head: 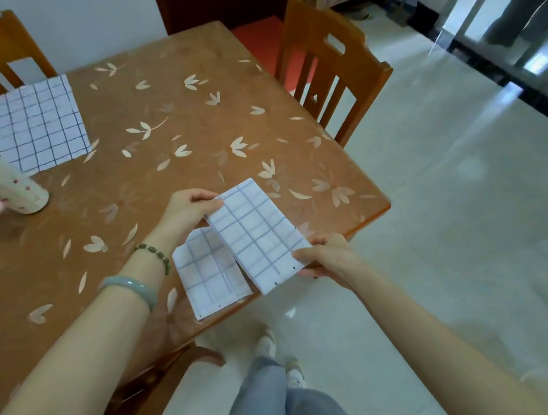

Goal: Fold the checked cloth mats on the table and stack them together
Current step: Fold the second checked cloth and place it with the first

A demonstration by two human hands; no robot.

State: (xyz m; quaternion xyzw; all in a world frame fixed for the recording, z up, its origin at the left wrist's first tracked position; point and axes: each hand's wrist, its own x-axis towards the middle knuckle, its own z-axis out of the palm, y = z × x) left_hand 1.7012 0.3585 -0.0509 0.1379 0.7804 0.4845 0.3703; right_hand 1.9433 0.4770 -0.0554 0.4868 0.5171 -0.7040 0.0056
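Both hands' grip on folded rectangular checked cloth mat (257,233); second mat (209,272) beneath.

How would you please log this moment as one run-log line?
left hand + right hand: holding folded mat | second folded mat: table edge | unfolded mat: far left

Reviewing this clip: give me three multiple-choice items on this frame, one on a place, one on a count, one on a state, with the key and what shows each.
1. Where does the unfolded white checked cloth mat lie?
A. far left of the brown leaf-patterned table
B. on a chair
C. on the floor

2. How many checked mats are visible?
A. one
B. two
C. three

3. What state is the folded checked mat in?
A. lying flat, untouched
B. held by both hands
C. crumpled in one hand

Key: 1 A, it is spread flat by the far left edge. 2 C, one unfolded, another folded mat at the near edge, one held. 3 B, the left hand and right hand pinch opposite ends.
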